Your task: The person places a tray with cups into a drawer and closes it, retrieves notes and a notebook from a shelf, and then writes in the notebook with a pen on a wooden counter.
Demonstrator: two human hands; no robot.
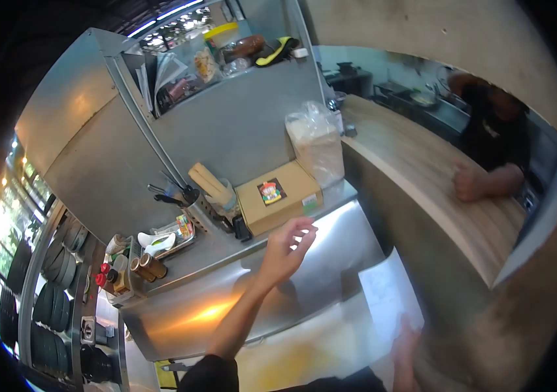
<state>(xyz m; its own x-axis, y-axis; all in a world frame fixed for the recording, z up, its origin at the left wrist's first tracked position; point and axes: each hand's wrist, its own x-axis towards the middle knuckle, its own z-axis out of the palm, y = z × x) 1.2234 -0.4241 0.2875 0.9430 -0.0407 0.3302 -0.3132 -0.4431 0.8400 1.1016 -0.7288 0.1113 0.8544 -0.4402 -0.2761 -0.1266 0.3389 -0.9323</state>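
One sheet right of the box could slip if your right hand loosens its hold; your left hand, empty, curls half-open.

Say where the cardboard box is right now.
In the head view, the cardboard box sits near the centre on the steel ledge, just left of the plastic bag.

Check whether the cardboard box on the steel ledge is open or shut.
Shut: the cardboard box has its lid lying flat, picture facing up, with no flap raised.
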